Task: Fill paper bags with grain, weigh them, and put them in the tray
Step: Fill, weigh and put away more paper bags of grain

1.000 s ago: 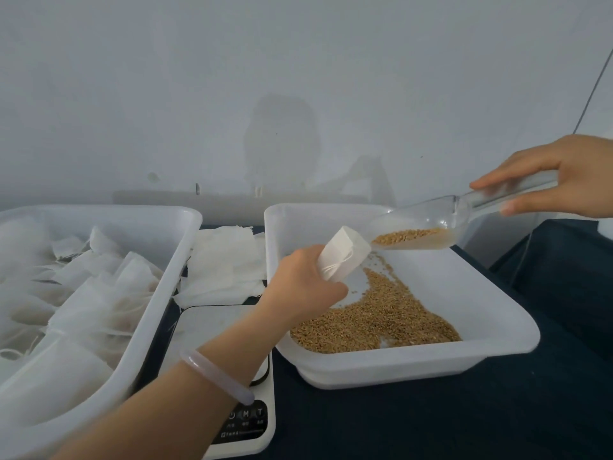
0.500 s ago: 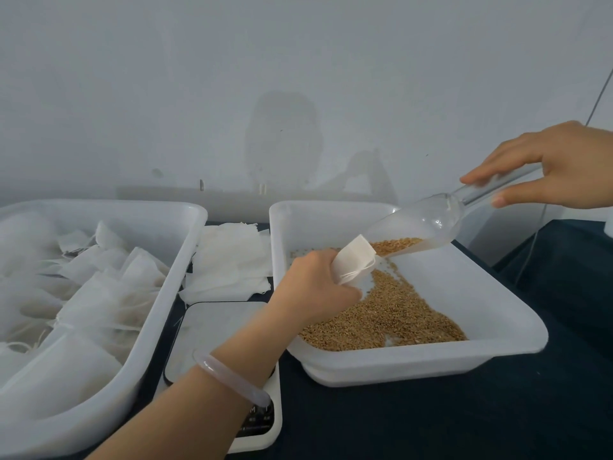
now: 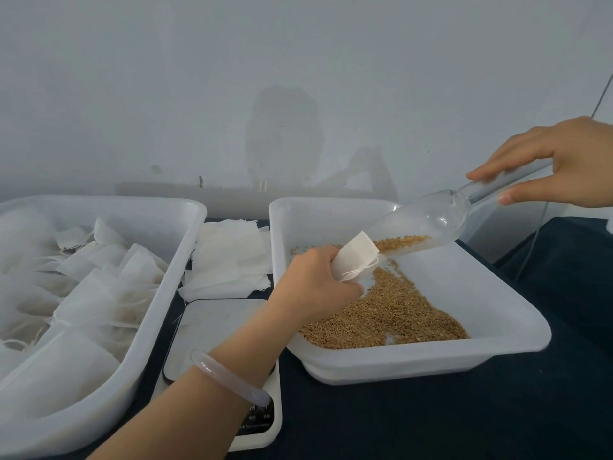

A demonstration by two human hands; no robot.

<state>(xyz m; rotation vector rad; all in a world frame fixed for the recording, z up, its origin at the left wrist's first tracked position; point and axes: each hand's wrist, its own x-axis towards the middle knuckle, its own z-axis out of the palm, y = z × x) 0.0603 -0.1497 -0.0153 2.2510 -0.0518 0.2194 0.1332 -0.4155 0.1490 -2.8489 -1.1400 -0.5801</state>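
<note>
Gripping paper bag (image 3: 356, 258) – left hand (image 3: 318, 282); right hand (image 3: 560, 161) pinching tilted scoop (image 3: 428, 224), grain (image 3: 403, 241) at lip.

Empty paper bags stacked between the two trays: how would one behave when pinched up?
Probably floppy: the empty bags lie flat with rumpled, uneven edges. Likely very light, so a push would scatter several. Sheets overlap closely, so a pinch may lift more than one.
</note>
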